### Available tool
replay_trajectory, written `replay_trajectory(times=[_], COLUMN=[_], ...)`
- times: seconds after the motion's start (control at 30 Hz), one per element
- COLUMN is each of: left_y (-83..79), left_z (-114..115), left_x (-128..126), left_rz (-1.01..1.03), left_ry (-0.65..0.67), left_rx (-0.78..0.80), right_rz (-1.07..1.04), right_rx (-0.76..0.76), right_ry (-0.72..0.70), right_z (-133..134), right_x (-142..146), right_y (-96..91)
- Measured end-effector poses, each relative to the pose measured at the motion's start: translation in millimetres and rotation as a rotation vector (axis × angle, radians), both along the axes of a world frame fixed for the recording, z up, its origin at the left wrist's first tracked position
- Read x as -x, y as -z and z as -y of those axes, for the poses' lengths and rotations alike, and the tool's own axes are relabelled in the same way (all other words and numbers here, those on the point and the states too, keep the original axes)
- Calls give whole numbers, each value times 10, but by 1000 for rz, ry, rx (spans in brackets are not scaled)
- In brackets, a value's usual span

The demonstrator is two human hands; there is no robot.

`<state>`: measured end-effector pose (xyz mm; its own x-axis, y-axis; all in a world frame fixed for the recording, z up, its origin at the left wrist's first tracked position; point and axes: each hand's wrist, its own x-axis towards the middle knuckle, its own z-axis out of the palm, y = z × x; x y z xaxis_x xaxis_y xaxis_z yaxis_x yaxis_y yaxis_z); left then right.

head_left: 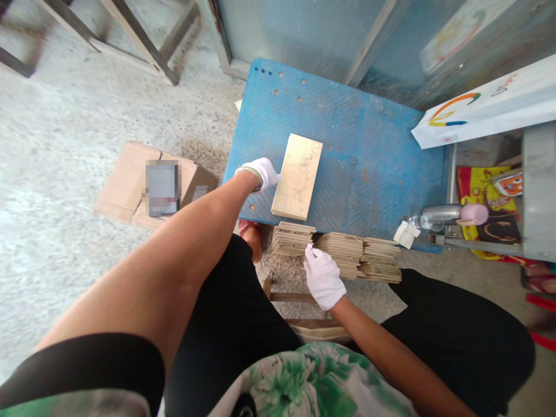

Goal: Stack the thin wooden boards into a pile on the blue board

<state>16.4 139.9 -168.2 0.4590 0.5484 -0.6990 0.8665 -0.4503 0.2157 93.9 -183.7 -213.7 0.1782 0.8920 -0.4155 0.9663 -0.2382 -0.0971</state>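
Note:
A small stack of thin, tan rectangular boards (297, 177) lies flat on a blue plastic platform (339, 127), its upper face marked with dark specks. My left hand (262, 174), in a white glove, has its fingers bunched against the left long edge of that stack. Along the platform's near edge, more thin boards (341, 252) are packed in several rows with their edges facing up. My right hand (324, 279), also gloved in white, is closed, its fingertips beside the leftmost row (293, 237). Whatever its fingers may hold is hidden.
A flattened cardboard box (130, 185) with a blurred-out device (162, 188) on it lies on the floor at left. A white bag (486, 110) leans at right, near a bottle (452, 215) and a crumpled white piece (406, 234). Metal panels (299, 35) border the platform's back.

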Motion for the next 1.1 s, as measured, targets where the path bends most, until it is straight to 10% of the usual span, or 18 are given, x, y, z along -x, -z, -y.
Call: replay_trajectory(times=[1.1], left_y=[-42], left_z=[-24], left_x=[-67], left_rz=[-26], left_ry=[159], left_rx=[9], right_rz=[-25], right_rx=[77], right_ry=[-74], right_z=[37], right_x=[-16], right_y=[40])
